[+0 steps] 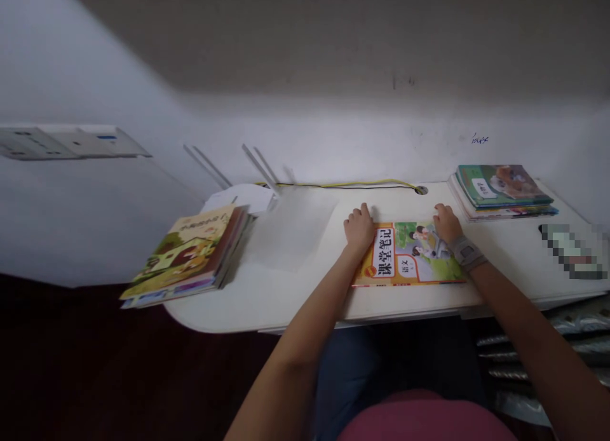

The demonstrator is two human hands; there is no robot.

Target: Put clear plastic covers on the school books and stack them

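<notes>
A yellow and orange book (405,257) with a green picture lies flat on the white desk, close to its front edge. At its far left corner my left hand (359,227) is closed, fingers curled against the book's edge. My right hand (447,223), with a grey band on the wrist, has its fingers bent round the far right corner. The fingertips of both hands are partly hidden. On the desk's left end sits a stack of books (185,253) with a yellow cover on top. Another stack, topped by a green book (505,185), is at the back right.
A white router (243,197) with upright antennas stands at the back left of the white desk (286,295). A yellow and black cable (352,185) runs along the wall to a hole. A blurred-out device (574,253) lies at the right. Silvery packets (576,349) are below.
</notes>
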